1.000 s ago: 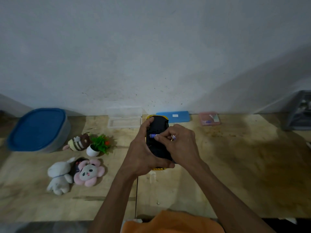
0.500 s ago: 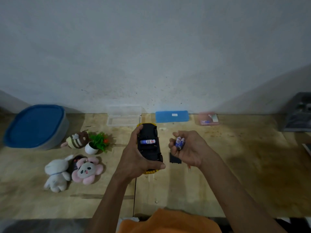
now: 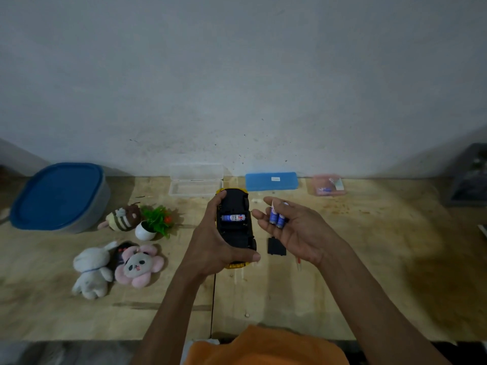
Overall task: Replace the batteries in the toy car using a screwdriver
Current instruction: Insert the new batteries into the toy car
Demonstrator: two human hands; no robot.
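Presently on view, wooden table, seen from the head camera:

Item 1: toy car, yellow body, black underside turned up, held above the table by the left hand. Fingers curl round the car's left flank, thumb across its near end. Battery bay uncovered; one battery lies crosswise in it.

Item 2: right hand, palm up, just right of the car and apart from it. Fingers loosely curved, cradling two loose batteries side by side at the finger bases.

Item 3: black battery cover, flat on the table, below the right hand and beside the car's near right corner.

Item 4: slim tool, likely the screwdriver, mostly hidden under the right wrist; only its tip shows.

Item 5, along the wall: clear case, blue case, pink box.

Item 6, left side: blue-lidded container, plush toys, small potted plant.
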